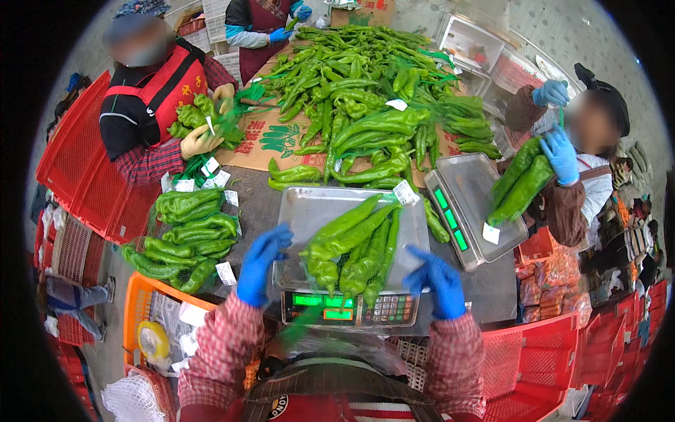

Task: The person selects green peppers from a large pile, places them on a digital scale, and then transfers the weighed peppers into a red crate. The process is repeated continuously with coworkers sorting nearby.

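Note:
A green net bag of long green peppers (350,245) lies on the steel pan (414,211) of a digital scale directly before me, with a white tag at its far end and loose netting hanging over the lit display (324,300). My left hand (262,264), in a blue glove, is at the pan's left edge, fingers apart and nothing in it. My right hand (436,279), also blue-gloved, is by the pan's right edge, fingers spread and empty. Neither hand touches the peppers. Several netted, tagged pepper bags (184,237) lie on the table to the left.
Loose green peppers (358,68) are heaped on cardboard (248,153) beyond the scale. A co-worker at left holds netted peppers (198,118); another at right holds a bag (522,179) over a second scale (464,179). An orange crate (134,311) and red crate (527,364) flank me.

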`<act>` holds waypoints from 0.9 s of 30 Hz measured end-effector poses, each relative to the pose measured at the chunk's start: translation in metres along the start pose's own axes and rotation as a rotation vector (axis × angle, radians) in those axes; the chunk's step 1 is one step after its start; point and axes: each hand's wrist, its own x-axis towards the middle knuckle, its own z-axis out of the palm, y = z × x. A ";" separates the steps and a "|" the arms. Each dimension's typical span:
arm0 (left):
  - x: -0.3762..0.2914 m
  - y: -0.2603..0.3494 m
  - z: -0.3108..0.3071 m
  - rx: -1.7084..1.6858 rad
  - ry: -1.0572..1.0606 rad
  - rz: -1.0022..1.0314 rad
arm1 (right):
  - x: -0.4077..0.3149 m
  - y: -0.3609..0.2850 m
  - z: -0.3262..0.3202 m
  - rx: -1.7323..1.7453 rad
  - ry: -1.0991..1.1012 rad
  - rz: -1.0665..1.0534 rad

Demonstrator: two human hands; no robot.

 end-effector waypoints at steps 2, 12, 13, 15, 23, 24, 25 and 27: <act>0.045 -0.004 -0.001 -0.030 -0.115 -0.214 | 0.027 0.040 -0.025 -0.187 0.264 0.043; 0.031 -0.015 0.045 -0.522 -0.448 -0.131 | 0.060 0.084 0.025 0.477 0.072 -0.164; 0.018 -0.006 0.051 -0.643 -0.452 -0.121 | 0.050 0.071 0.035 0.619 0.041 -0.173; 0.009 -0.002 0.051 -0.695 -0.436 -0.111 | 0.038 0.072 0.040 0.780 -0.053 -0.049; 0.005 -0.002 0.032 -0.472 -0.307 0.006 | 0.032 0.036 0.051 1.013 -0.186 0.031; 0.005 -0.008 0.033 -0.437 -0.285 0.008 | 0.033 0.038 0.055 0.963 -0.115 0.028; 0.004 -0.011 0.034 -0.401 -0.263 0.010 | 0.033 0.037 0.061 0.913 -0.044 0.026; 0.003 -0.016 0.039 -0.410 -0.259 0.055 | 0.030 0.032 0.068 0.952 -0.038 -0.003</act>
